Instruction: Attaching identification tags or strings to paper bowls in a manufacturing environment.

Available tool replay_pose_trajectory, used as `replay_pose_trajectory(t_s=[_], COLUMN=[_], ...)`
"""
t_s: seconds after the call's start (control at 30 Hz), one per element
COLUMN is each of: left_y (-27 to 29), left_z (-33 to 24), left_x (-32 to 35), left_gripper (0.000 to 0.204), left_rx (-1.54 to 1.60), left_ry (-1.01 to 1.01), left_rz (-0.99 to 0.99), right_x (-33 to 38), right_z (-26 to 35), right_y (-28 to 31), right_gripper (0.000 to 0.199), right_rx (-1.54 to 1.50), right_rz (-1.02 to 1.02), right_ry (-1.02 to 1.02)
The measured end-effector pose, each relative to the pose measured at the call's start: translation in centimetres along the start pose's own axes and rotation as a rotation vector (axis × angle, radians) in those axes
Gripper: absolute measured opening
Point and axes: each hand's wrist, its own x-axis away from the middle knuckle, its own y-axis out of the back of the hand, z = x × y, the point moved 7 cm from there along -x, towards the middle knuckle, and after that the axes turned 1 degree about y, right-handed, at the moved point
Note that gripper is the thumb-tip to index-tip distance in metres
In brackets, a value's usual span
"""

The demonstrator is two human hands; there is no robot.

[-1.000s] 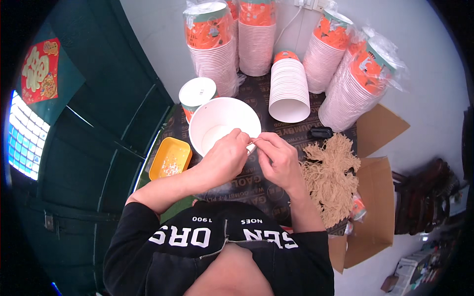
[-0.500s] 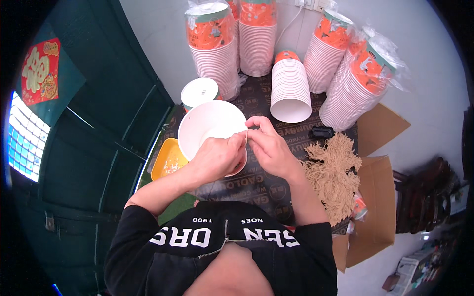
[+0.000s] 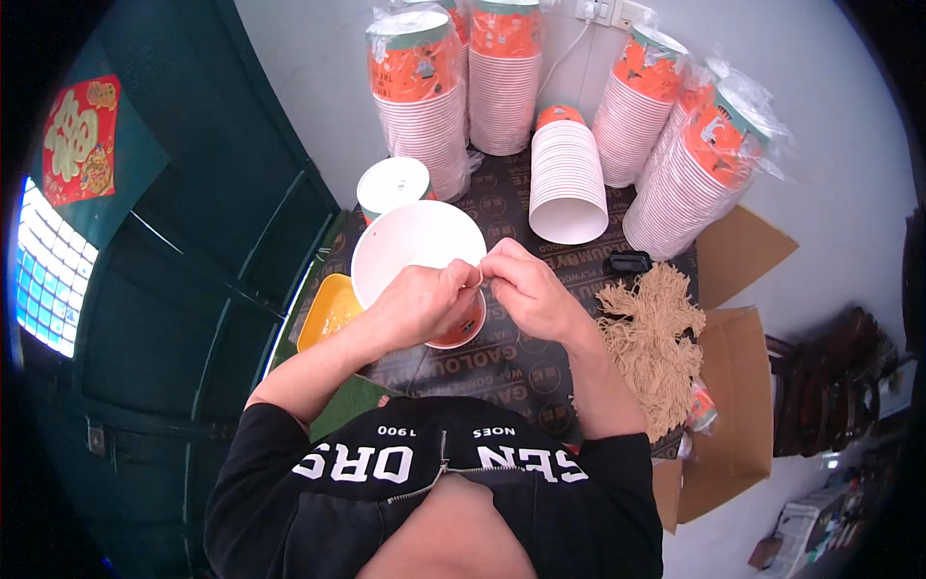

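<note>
One worktop [image 3: 502, 369]: dark, printed, across the middle of the frame
Cup stacks [image 3: 424, 135]: upper middle to upper right, most wrapped in clear plastic
Tan cord bundle [image 3: 656, 362]: right of centre, lying loose
White tub [image 3: 415, 236]: centre, mouth showing, lower part partly behind the left hand
Left hand [image 3: 424, 299]: centre, grip pinched on a pale strand [image 3: 481, 277]
Right hand [image 3: 531, 289]: right beside it, grip pinched on the same strand
Yellow tray [image 3: 313, 323]: left of centre, holding tiny pale bits
Strand: thin, between both hands' fingertips, near the tub's rim
</note>
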Motion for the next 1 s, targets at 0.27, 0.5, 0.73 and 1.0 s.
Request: replay_pose_trajectory(t_s=[0.27, 0.5, 0.73, 1.0], left_y=[0.4, -0.3, -0.3, -0.3], left_z=[1.1, 2.5, 3.7, 4.0], left_x=[-0.6, -0.9, -0.6, -0.6], left_gripper=[0.016, 0.008, 0.006, 0.007], left_rx=[0.233, 0.682, 0.673, 0.621], left_ry=[0.157, 0.401, 0.558, 0.564], left_rz=[0.008, 0.120, 0.105, 0.081], right_x=[0.5, 1.8, 3.2, 3.6], right_z=[0.2, 1.1, 1.7, 1.0], right_y=[0.1, -0.1, -0.6, -1.5], right_gripper=[0.008, 0.006, 0.005, 0.008], right_rx=[-0.080, 0.093, 0.230, 0.212], right_rz=[-0.091, -0.338, -0.402, -0.421], right_ry=[-0.075, 0.001, 0.089, 0.167])
